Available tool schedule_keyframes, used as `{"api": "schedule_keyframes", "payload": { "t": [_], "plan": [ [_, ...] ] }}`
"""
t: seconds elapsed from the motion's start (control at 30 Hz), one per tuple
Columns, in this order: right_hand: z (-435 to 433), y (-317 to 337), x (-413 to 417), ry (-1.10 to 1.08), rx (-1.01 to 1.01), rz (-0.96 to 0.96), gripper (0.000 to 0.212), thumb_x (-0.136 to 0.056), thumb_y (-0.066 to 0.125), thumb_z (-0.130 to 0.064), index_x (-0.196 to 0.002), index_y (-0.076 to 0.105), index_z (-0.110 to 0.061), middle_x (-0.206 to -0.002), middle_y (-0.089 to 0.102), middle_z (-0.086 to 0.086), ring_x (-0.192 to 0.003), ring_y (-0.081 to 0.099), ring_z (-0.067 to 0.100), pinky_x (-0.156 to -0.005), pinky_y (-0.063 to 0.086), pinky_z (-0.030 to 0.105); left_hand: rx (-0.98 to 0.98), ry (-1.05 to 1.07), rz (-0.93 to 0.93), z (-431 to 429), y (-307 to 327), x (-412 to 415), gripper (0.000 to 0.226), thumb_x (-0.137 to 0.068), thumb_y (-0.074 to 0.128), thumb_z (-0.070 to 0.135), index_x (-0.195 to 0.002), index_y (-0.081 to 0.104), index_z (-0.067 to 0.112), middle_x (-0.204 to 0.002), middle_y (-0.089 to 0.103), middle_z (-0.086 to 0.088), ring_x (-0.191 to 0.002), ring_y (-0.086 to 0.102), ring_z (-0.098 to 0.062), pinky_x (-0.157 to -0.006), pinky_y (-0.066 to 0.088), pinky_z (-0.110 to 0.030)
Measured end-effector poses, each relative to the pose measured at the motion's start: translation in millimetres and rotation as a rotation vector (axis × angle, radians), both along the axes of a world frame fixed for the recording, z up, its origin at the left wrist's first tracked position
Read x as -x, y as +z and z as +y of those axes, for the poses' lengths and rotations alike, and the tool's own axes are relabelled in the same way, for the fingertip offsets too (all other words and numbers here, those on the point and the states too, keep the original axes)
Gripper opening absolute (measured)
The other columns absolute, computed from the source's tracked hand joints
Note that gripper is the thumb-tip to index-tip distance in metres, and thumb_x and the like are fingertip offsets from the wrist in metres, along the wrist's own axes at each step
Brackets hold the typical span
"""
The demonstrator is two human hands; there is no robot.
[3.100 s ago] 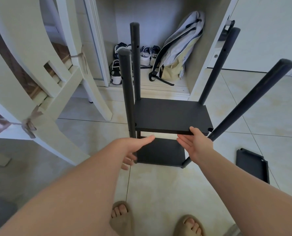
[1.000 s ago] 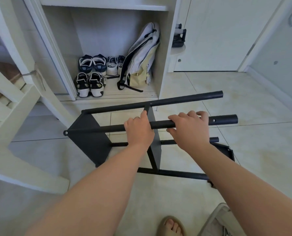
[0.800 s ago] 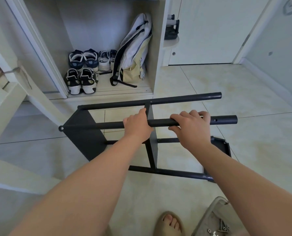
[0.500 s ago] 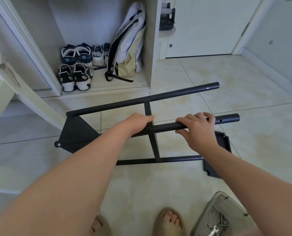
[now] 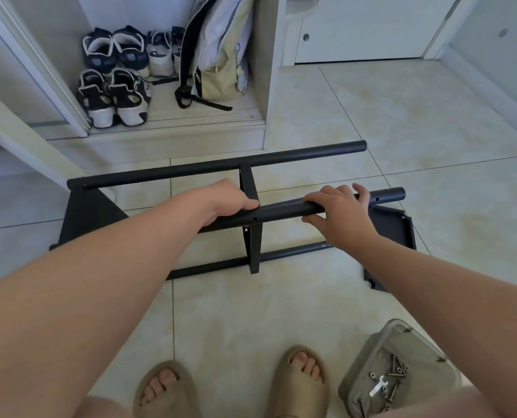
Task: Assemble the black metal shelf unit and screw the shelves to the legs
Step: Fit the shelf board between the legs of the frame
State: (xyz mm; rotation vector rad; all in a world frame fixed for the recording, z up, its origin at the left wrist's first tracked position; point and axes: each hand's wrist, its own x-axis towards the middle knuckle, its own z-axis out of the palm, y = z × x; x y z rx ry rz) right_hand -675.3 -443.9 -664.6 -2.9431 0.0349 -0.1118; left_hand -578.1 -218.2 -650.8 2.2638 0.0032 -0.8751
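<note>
The black shelf unit [image 5: 85, 215], laid on its side on the floor [image 5: 432, 146] in the middle of the frame, is judged hard, stiff and a bit heavy, so it is best held by its round poles. The top leg [image 5: 281, 211] is gripped by the left hand [image 5: 230, 203] and, further right, held loosely by the right hand [image 5: 338, 212]. Two flat shelves are seen fixed between four thin poles.

The black metal shelf unit [image 5: 221, 264] is laid on its side on the floor, with its round legs running left to right. One shelf [image 5: 91, 215] is fixed at the left end and another [image 5: 253, 245] at mid-length, seen edge-on. Small holes are seen along the upper near leg [image 5: 284, 211], and a loose shelf panel [image 5: 393, 227] is laid flat by the right ends.
</note>
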Motion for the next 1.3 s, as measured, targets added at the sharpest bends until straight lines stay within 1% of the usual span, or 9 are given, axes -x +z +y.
{"api": "schedule_keyframes", "payload": {
  "t": [0.23,0.43,0.63,0.8,0.93,1.0,1.07,1.17,1.3],
  "plan": [
    [10,-3,-11,0.103,0.027,0.115,0.038,-0.096,0.055,-0.055,-0.125,0.062,-0.030,-0.106,0.055,-0.007,-0.101,0.052,0.019,-0.106,0.024,0.039,0.070,-0.019,-0.039,16,-9,-3,0.029,-0.089,0.071,0.033,-0.099,0.071,0.005,-0.106,0.069,-0.011,-0.103,0.062,-0.028,-0.094,0.046,-0.036],
    [8,-6,-10,0.118,-0.048,0.187,0.025,-0.096,0.058,-0.052,-0.112,0.061,-0.033,-0.104,0.054,-0.007,-0.096,0.051,0.018,-0.096,0.025,0.034,0.115,-0.023,-0.030,17,-20,-4,0.031,-0.088,0.072,0.031,-0.101,0.071,0.002,-0.095,0.071,-0.010,-0.085,0.060,-0.021,-0.081,0.045,-0.030],
    [2,-16,-6,0.147,-0.056,0.336,0.015,-0.098,0.054,-0.053,-0.098,0.053,-0.038,-0.093,0.049,-0.009,-0.091,0.050,0.017,-0.091,0.028,0.037,0.098,-0.043,0.014,10,-31,2,0.028,-0.087,0.073,0.031,-0.098,0.072,0.005,-0.108,0.072,-0.014,-0.107,0.065,-0.030,-0.103,0.047,-0.041],
    [-3,-21,-3,0.124,-0.080,0.349,0.015,-0.098,0.052,-0.055,-0.099,0.053,-0.040,-0.095,0.049,-0.009,-0.090,0.049,0.017,-0.090,0.024,0.037,0.105,-0.047,0.041,7,-31,2,0.019,-0.088,0.073,0.032,-0.090,0.072,0.013,-0.100,0.072,-0.004,-0.102,0.067,-0.022,-0.082,0.047,-0.026],
    [-3,-24,-3,0.111,-0.097,0.357,0.017,-0.099,0.047,-0.057,-0.103,0.052,-0.041,-0.094,0.046,-0.012,-0.092,0.048,0.017,-0.092,0.023,0.036,0.097,-0.064,0.043,9,-29,4,0.020,-0.090,0.070,0.037,-0.093,0.072,0.017,-0.100,0.071,0.000,-0.097,0.062,-0.017,-0.075,0.043,-0.025],
    [-3,-25,-2,0.102,-0.101,0.359,0.017,-0.100,0.046,-0.057,-0.104,0.050,-0.042,-0.093,0.045,-0.012,-0.093,0.047,0.017,-0.092,0.021,0.035,0.090,-0.080,0.043,8,-28,6,0.022,-0.092,0.067,0.038,-0.093,0.074,0.017,-0.088,0.074,0.005,-0.089,0.061,-0.013,-0.071,0.040,-0.025],
    [-2,-25,-2,0.093,-0.099,0.359,0.017,-0.100,0.045,-0.057,-0.105,0.049,-0.041,-0.093,0.047,-0.012,-0.094,0.048,0.017,-0.092,0.020,0.034,0.082,-0.101,0.057,8,-25,7,0.023,-0.093,0.064,0.037,-0.091,0.074,0.016,-0.076,0.076,0.006,-0.087,0.063,-0.012,-0.075,0.044,-0.026],
    [0,-26,-3,0.071,-0.110,0.350,0.017,-0.100,0.045,-0.056,-0.104,0.050,-0.040,-0.089,0.047,-0.013,-0.094,0.048,0.017,-0.094,0.018,0.033,0.072,-0.145,0.114,10,-21,6,0.025,-0.095,0.061,0.036,-0.098,0.074,0.015,-0.082,0.078,0.002,-0.100,0.068,-0.018,-0.099,0.046,-0.038],
    [1,-26,-4,0.055,-0.113,0.340,0.025,-0.100,0.046,-0.056,-0.108,0.056,-0.035,-0.087,0.046,-0.016,-0.094,0.046,0.017,-0.096,0.019,0.034,0.045,-0.180,0.157,14,-17,5,0.026,-0.097,0.059,0.037,-0.105,0.071,0.015,-0.087,0.078,-0.001,-0.101,0.070,-0.016,-0.106,0.042,-0.040]
  ]
}}
